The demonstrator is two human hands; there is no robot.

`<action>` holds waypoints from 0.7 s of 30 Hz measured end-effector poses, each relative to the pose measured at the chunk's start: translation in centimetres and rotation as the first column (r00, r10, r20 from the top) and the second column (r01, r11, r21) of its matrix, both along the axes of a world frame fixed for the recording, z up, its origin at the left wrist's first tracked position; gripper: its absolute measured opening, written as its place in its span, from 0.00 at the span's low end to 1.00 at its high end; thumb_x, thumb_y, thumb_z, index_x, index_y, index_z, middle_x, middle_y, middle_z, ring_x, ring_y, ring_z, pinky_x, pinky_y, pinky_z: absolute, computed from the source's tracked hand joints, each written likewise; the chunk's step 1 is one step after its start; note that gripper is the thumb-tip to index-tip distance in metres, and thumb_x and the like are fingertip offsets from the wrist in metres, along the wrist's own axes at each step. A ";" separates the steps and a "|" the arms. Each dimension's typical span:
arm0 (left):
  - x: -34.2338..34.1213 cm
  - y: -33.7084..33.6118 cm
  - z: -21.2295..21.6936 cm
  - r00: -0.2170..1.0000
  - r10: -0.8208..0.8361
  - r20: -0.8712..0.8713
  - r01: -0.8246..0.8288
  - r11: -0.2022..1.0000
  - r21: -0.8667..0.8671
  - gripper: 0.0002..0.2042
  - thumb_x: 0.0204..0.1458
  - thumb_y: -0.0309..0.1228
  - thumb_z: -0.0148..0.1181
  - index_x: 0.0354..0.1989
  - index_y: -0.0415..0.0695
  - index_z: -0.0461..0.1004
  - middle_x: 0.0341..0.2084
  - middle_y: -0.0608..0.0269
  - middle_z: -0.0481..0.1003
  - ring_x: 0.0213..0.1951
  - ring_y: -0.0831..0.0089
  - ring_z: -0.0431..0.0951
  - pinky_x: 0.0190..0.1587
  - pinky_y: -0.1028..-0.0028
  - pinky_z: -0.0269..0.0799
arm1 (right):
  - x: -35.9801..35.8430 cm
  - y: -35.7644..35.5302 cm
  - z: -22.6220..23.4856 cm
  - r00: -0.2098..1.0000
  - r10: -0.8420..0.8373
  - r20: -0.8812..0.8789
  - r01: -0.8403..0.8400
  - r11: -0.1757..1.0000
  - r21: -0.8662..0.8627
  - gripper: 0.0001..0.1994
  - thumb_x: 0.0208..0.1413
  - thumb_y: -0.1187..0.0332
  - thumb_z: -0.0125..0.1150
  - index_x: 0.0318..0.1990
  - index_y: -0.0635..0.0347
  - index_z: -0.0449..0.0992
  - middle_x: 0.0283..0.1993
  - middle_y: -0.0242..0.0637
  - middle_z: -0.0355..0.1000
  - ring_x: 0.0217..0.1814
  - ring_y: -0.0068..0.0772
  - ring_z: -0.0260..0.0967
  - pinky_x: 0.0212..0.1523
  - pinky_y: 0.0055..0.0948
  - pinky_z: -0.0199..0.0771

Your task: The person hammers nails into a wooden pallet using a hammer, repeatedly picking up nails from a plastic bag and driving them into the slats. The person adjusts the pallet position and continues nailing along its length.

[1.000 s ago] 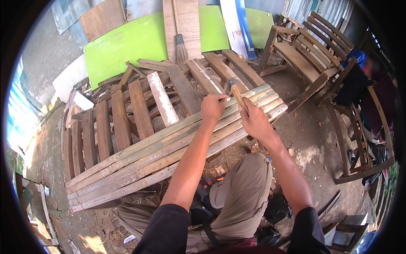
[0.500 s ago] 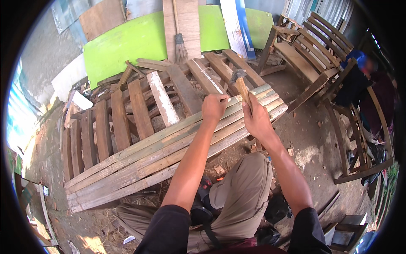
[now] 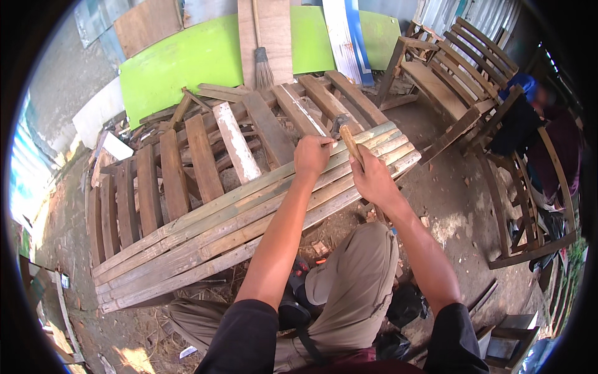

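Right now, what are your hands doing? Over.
Right hand grips hammer handle, head over slat panel. Left hand pinches at slat edge, maybe a nail. Nothing in the way.

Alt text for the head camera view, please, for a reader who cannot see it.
A person's right hand grips a wooden-handled hammer over a panel of long bamboo slats, while the left hand pinches something small against a slat. Behind lie wooden pallets, a green board and a broom; slatted wooden chairs stand to the right.

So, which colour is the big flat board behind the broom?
Bright green board, clearest in the head view.
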State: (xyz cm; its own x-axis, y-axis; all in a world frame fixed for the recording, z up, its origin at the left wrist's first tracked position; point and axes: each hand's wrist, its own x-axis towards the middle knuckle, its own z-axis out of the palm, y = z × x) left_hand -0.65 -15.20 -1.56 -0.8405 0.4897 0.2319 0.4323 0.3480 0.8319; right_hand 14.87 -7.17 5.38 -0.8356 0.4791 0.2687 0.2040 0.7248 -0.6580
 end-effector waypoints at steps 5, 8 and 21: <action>-0.4 -0.1 -0.4 1.000 0.013 -0.015 -0.013 1.000 0.007 0.09 0.53 0.33 0.70 0.41 0.51 0.87 0.38 0.54 0.84 0.40 0.54 0.84 0.45 0.64 0.78 | -0.1 -1.3 0.7 1.000 -0.024 -0.019 0.023 0.998 -0.050 0.18 0.68 0.67 0.53 0.60 0.67 0.65 0.32 0.67 0.75 0.40 0.76 0.73 0.40 0.62 0.70; -0.2 -0.1 -0.5 0.999 0.016 -0.033 -0.015 1.000 0.011 0.09 0.53 0.33 0.69 0.41 0.52 0.87 0.38 0.55 0.84 0.40 0.54 0.84 0.46 0.64 0.78 | -0.3 -0.2 -0.2 1.000 0.017 -0.012 -0.017 1.000 0.006 0.17 0.68 0.67 0.53 0.58 0.68 0.66 0.31 0.67 0.75 0.39 0.75 0.73 0.38 0.62 0.69; 0.8 0.1 -0.4 0.999 -0.028 0.017 0.027 0.999 0.041 0.07 0.51 0.29 0.66 0.36 0.51 0.88 0.38 0.57 0.83 0.44 0.54 0.81 0.48 0.61 0.77 | 0.9 1.8 -1.5 0.991 -0.052 -0.122 0.035 0.990 -0.139 0.17 0.71 0.60 0.53 0.57 0.63 0.69 0.23 0.36 0.67 0.21 0.26 0.66 0.23 0.31 0.67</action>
